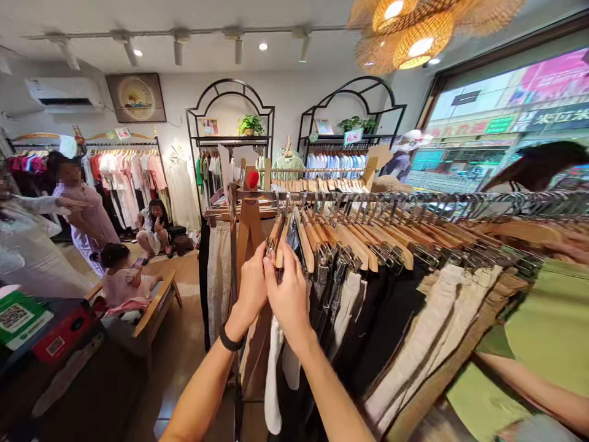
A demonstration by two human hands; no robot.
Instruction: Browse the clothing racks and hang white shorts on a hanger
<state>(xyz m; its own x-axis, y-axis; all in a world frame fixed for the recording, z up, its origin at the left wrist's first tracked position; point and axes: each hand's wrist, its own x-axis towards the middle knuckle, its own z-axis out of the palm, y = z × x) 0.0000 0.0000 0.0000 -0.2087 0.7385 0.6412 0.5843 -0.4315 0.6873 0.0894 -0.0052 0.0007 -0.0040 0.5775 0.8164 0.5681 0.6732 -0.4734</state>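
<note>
My left hand (252, 288), with a black band at the wrist, and my right hand (289, 294) are raised together at the near end of a metal clothes rail (414, 197). Both are closed around the metal clip of a wooden trouser hanger (278, 236). A black and white garment (280, 368) hangs down below my hands. Along the rail to the right hang several wooden clip hangers (363, 242) carrying black, beige and brown trousers (414, 319).
A person in a green top (547, 331) stands close on the right. Other people, one a child on a wooden bench (159, 304), are at left. A counter with QR cards (27, 319) is lower left. Clothes racks (124, 169) line the back wall.
</note>
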